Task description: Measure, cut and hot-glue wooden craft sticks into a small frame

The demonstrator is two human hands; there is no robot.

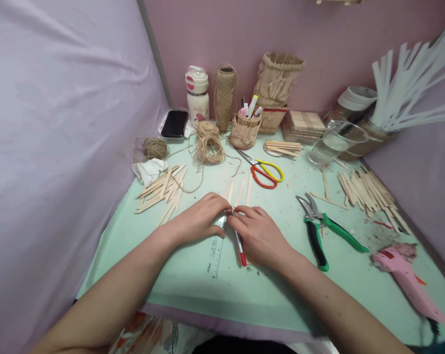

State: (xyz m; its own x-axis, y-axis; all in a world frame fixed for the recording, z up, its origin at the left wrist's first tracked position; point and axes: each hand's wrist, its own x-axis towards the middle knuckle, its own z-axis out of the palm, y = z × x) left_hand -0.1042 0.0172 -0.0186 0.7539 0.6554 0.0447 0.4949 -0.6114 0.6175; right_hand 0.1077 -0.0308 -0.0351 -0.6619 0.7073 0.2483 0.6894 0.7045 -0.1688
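My left hand lies fingers-down on a clear plastic ruler that runs toward me on the mint-green table. My right hand is closed around a red pen, its tip at the ruler's edge by a few thin wooden sticks. The sticks point away from me, just beyond both hands.
A pile of sticks lies left, another pile right. Red-and-yellow scissors, green-handled cutters, a pink glue gun, twine rolls, a phone, a glass and stick-built holders stand at the back.
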